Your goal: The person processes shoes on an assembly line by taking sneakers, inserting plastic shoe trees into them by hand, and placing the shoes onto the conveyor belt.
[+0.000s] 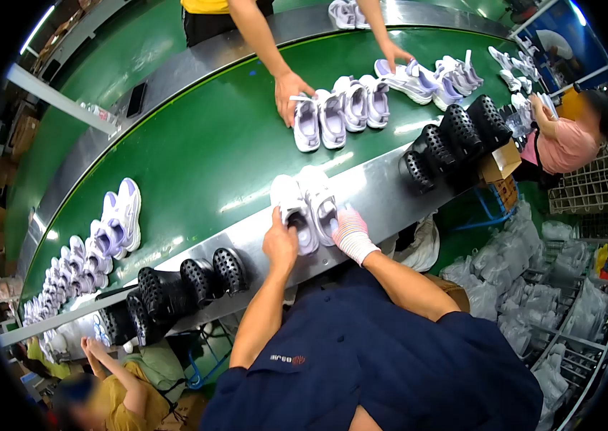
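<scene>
While the left hand and right hand had hold of it: the white pair stood over the tabletop's near edge, toes pointing away from the wearer.
Shoes set down: a row stood to the left of the white pair, out of the wearer's grip, and more pairs stood beyond it and to its right.
Shoes in hand: the white pair was side by side but not let go; whether either shoe lacked anything could not be told.
Black forms: one group was to the left of the white pair and another to its right, both along the near metal edge, untouched by the wearer.
Left grip: closed on the left shoe of the white pair, at its opening, with fingers partly hidden by the collar.
Right grip: closed on the right shoe, at its rear outer side, inside a striped glove; how firmly it pressed could not be seen.
Forearms: both reached forward from the wearer's body and converged on the white pair, the left one bare and steeply angled, the right one slanting in from the side.
Co-worker's hands: beyond the white pair, one was at a standing pair and the other at lilac-trimmed shoes farther right.
</scene>
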{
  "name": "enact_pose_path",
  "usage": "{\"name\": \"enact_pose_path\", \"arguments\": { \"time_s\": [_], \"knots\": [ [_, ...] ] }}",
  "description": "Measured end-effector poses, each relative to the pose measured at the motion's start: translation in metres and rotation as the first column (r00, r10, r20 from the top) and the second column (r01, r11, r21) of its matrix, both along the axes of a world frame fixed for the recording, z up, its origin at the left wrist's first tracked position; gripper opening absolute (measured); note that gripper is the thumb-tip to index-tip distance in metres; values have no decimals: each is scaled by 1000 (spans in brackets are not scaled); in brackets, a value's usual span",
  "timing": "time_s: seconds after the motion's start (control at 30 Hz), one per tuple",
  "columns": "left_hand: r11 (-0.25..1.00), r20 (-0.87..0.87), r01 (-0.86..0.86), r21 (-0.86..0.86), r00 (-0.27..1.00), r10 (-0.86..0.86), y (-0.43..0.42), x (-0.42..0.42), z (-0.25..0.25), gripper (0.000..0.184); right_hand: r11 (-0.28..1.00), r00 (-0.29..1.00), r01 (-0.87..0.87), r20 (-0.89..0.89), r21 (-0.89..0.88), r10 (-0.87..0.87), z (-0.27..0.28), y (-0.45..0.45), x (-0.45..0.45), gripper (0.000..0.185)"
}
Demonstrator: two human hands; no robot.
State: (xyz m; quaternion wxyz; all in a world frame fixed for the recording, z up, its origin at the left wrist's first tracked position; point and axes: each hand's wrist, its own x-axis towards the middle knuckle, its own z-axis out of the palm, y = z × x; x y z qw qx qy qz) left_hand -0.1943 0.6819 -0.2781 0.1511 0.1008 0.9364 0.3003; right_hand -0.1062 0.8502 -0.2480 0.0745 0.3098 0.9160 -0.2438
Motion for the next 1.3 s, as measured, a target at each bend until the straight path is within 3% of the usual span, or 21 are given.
{"name": "enact_pose_path", "arguments": {
  "time_s": [0.03,0.17,0.27,0.37,0.47,0.5,0.57,0.6,0.7,0.73,0.8,0.83,0.9,0.93,1.0,1.07,1.1,1.17,1.2,1.27,1.3],
  "knots": [
    [1000,40,4,20,999,-5,-7,0,6,64,1000,1000,13,-10,6,-13,-4,7,1,33],
    [934,-286,347,-82,890,-355,-41,40,60,67,985,1000,-11,-3,-173,10,0,23,1,34],
    [862,-239,507,-7,836,-494,-16,63,60,68,963,998,-51,-47,-265,39,-8,19,-2,42],
    [869,84,451,-202,892,-443,23,52,62,64,875,956,-276,-16,-399,294,-2,42,-16,47],
    [860,-76,438,-262,879,-471,17,33,13,49,924,996,-83,12,-373,94,30,92,-47,53],
    [872,-63,385,-301,905,-421,22,21,23,39,950,991,9,-125,-312,-51,28,114,-51,53],
    [903,-167,286,-321,921,-351,25,-19,32,36,995,988,77,-131,-67,-85,42,163,-75,58],
    [909,-188,252,-333,927,-326,22,-43,22,36,994,995,100,26,34,-101,67,177,-92,61],
    [888,-227,171,-428,930,-288,10,-124,-1,40,892,988,-150,93,427,122,70,206,-121,56],
    [878,-248,141,-457,928,-277,6,-148,-8,41,893,989,-147,87,426,122,66,216,-133,56],
    [860,-281,102,-500,920,-272,-4,-187,-13,42,951,912,-250,374,183,168,44,234,-155,47],
    [854,-297,90,-512,915,-274,-6,-204,-12,41,938,899,-278,401,206,178,34,238,-163,35],
    [888,-309,95,-450,916,-254,-13,-226,-10,40,826,962,-254,223,502,160,19,238,-161,31],
    [880,-256,102,-463,936,-243,-13,-233,-4,40,809,972,-228,172,542,159,14,246,-165,28],
    [874,-197,114,-473,953,-230,-6,-236,7,40,810,975,-211,173,548,137,9,271,-177,26],
    [700,-422,-112,-706,860,-288,25,-221,27,46,840,964,-221,243,496,111,4,297,-193,21],
    [802,-310,110,-587,885,-348,53,-198,54,54,819,956,-246,268,519,118,1,310,-198,20],
    [847,-364,441,-298,768,-528,103,-158,57,63,804,908,-401,309,439,284,6,330,-201,22],
    [819,-269,503,-276,778,-568,129,-143,59,71,800,906,-405,312,443,285,25,333,-211,22],
    [814,-282,527,-244,765,-579,169,-135,55,79,893,784,-449,490,26,381,84,335,-233,28],
    [814,-269,531,-235,769,-580,181,-138,45,79,923,828,-385,452,26,333,106,342,-244,34]
  ]
}}
